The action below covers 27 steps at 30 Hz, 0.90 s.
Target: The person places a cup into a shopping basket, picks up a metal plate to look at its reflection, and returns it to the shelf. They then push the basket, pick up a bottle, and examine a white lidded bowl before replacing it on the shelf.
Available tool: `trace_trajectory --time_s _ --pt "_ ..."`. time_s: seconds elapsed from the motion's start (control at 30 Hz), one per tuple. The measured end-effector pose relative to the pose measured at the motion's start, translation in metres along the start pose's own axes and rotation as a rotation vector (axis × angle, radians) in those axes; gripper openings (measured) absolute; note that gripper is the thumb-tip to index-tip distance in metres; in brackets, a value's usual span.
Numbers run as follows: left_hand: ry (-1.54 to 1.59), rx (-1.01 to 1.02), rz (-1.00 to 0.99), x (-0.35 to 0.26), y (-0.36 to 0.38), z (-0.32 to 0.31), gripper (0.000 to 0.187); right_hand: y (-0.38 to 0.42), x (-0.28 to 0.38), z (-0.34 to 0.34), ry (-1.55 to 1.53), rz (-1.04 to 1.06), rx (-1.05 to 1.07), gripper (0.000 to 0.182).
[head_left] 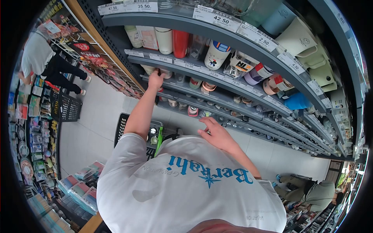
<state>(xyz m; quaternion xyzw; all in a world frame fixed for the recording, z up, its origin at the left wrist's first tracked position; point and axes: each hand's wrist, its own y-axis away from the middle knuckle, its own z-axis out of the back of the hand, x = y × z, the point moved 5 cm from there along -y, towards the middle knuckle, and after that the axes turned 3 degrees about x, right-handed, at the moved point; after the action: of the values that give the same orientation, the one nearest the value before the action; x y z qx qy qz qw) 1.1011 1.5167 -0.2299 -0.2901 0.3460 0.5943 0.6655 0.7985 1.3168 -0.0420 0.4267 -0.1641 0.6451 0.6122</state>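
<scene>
My left hand [155, 80] reaches in between two shelves at the left end of the rack. Its fingers are drawn together beside pale, rounded containers [167, 73]; I cannot tell what they grip. Directly above stand a white tumbler [164, 40] and a red tumbler [180, 43]. My right hand [216, 134] hangs in front of my shirt, fingers apart and holding nothing. Below my left forearm shows a black shopping basket [122, 126] with a green handle [159, 141], partly hidden by my arm and shirt; small shiny items lie in it.
Shelves ahead carry cups, including a cartoon-print cup [217, 54], and price labels [215, 18]. At left a person [37, 52] stands near a black basket [66, 105]. Another person [318, 194] is at lower right. Packaged goods [81, 186] are stacked behind me on the left.
</scene>
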Motion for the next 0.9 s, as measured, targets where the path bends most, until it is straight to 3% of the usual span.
trace_trajectory --time_s 0.2,0.37,0.43,0.5,0.67,0.77,0.83,0.9 --pt "0.148 -0.24 -0.054 -0.005 0.062 0.017 0.018 0.005 -0.018 0.012 0.028 -0.011 0.069 0.043" --pt "0.146 -0.119 0.038 0.011 0.139 0.006 0.008 0.006 -0.036 0.029 -0.027 -0.053 0.115 0.042" --pt "0.045 -0.068 0.017 0.045 0.166 -0.01 0.01 0.004 -0.04 0.036 -0.011 -0.02 0.152 0.042" --pt "-0.175 -0.03 0.024 0.039 0.197 -0.012 0.012 0.003 -0.045 0.044 0.014 0.012 0.181 0.042" --pt "-0.372 -0.084 0.167 0.037 0.264 -0.009 0.021 -0.004 -0.058 0.059 0.064 0.107 0.219 0.045" --pt "-0.396 -0.071 0.336 0.053 0.307 -0.004 0.032 -0.007 -0.07 0.062 0.071 0.173 0.24 0.045" --pt "-0.311 -0.035 0.578 0.067 0.334 -0.004 0.044 -0.009 -0.076 0.064 0.084 0.193 0.262 0.045" --pt "-0.336 0.031 0.654 0.054 0.355 0.004 0.048 -0.01 -0.081 0.064 0.101 0.211 0.291 0.045"
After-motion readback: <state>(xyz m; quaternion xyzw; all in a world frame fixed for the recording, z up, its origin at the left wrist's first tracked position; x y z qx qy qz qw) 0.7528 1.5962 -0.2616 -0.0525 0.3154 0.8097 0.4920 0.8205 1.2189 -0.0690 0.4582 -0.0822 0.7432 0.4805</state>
